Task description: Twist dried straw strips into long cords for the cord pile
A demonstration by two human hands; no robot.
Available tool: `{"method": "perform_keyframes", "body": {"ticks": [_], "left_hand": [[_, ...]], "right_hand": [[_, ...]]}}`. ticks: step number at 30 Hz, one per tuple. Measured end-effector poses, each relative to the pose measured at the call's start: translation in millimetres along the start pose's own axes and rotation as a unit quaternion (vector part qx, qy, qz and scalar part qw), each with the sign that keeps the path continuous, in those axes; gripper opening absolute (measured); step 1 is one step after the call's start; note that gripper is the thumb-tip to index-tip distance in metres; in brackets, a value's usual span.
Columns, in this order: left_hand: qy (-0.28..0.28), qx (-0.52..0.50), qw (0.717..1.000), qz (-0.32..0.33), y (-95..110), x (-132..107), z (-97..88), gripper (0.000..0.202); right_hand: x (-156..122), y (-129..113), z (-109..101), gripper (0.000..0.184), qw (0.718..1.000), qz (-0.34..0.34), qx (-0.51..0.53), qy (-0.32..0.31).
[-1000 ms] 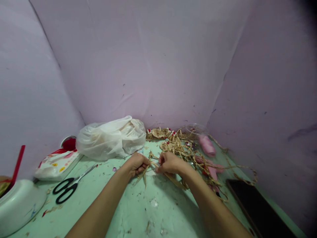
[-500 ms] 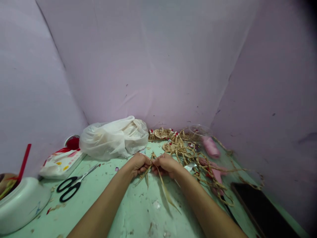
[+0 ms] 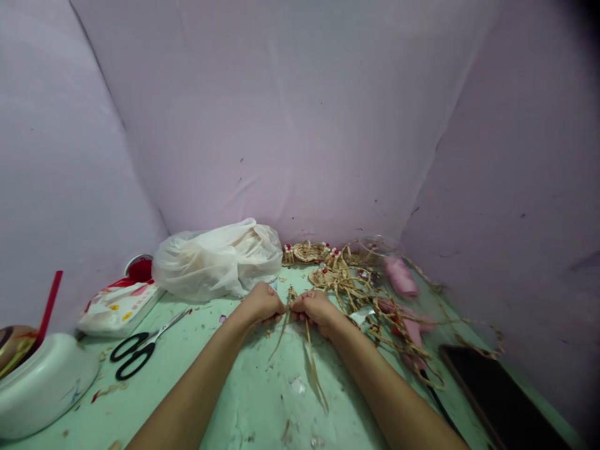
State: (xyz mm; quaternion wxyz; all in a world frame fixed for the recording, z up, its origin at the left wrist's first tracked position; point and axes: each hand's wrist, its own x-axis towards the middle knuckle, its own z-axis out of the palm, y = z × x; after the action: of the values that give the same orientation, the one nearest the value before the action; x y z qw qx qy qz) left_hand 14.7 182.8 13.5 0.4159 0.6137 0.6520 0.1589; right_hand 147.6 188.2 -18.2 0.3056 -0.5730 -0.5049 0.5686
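My left hand [image 3: 265, 304] and my right hand [image 3: 313, 307] meet near the middle of the green table, fingers closed in a pinch. Between them runs a thin tan bundle of dried fibre strands [image 3: 290, 295], its short upper end sticking up past the fingertips. One loose end slants down beneath my left fingers. From under my right hand a longer, flatter strand trails toward me over the tabletop. My fingers hide the spot where the strands cross.
Left lie black-handled scissors [image 3: 135, 355], a tissue pack [image 3: 122, 309], a white pot [image 3: 44, 390] and a plastic bag [image 3: 218, 261]. Right are tangled braided cords [image 3: 354, 290] with beaded woven pieces, a pink thread spool [image 3: 401, 277], a pink glue-gun-like tool [image 3: 412, 331] and a dark phone [image 3: 497, 394].
My left hand has shifted slightly up, and its fingers curl differently. The loose strands have swung: the long one hangs straighter, and fewer ends show below my left hand.
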Motion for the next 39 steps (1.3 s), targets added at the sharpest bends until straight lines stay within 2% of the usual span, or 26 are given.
{"method": "perform_keyframes", "body": {"ticks": [3,7,9,11,13,16,17,21,24,26,28,33,36,39], "left_hand": [[0.016,0.065,0.998,0.015,5.4,-4.5,6.8,0.012],[0.107,0.183,0.976,0.048,13.1,-15.6,26.1,0.008],[0.12,0.21,0.969,0.051,14.8,-18.5,29.2,0.007],[0.067,0.179,0.981,0.039,14.6,-17.7,23.5,0.01],[0.034,0.103,0.994,0.011,13.2,-14.3,11.6,0.016],[0.079,-0.05,0.995,-0.043,11.1,-8.7,-3.0,0.017],[0.075,-0.102,0.99,-0.058,10.5,-7.4,-4.2,0.015],[-0.061,-0.247,0.963,-0.085,6.7,-1.6,7.2,0.015],[-0.104,-0.288,0.946,-0.102,1.9,3.7,17.5,0.016],[-0.093,-0.276,0.95,-0.114,-0.3,5.4,20.5,0.017],[-0.054,-0.229,0.965,-0.111,-0.6,4.5,21.4,0.017],[0.033,-0.17,0.983,-0.054,2.6,-1.0,23.6,0.023],[0.043,-0.192,0.98,-0.038,2.8,-1.5,24.5,0.023],[0.033,-0.214,0.976,-0.039,1.9,-0.9,24.2,0.019]], "right_hand": [[0.6,1.3,-0.3,0.014,1.0,0.007,0.018,-0.004],[3.8,6.5,0.6,0.014,0.999,0.004,0.031,-0.008],[4.1,7.5,0.2,0.014,0.999,-0.003,0.032,-0.011],[2.7,6.0,-1.5,0.015,0.999,-0.004,0.034,-0.024],[0.3,2.7,-4.2,0.015,0.998,0.005,0.041,-0.046],[-2.4,-1.9,-8.0,0.016,0.996,0.025,0.057,-0.069],[-2.6,-2.6,-8.9,0.016,0.995,0.029,0.062,-0.075],[-0.3,-1.1,-11.4,0.017,0.991,0.034,0.08,-0.098],[1.3,1.0,-13.0,0.016,0.991,0.022,0.071,-0.115],[0.8,0.9,-13.3,0.015,0.992,0.006,0.049,-0.114],[-0.6,-0.1,-12.1,0.015,0.994,-0.012,0.019,-0.104],[-1.6,-0.9,-9.0,0.015,0.991,-0.053,-0.104,-0.06],[-2.0,-2.3,-15.5,0.011,0.976,-0.071,-0.197,-0.054],[-4.7,-7.2,-27.3,0.029,0.961,-0.067,-0.264,-0.054]]}}
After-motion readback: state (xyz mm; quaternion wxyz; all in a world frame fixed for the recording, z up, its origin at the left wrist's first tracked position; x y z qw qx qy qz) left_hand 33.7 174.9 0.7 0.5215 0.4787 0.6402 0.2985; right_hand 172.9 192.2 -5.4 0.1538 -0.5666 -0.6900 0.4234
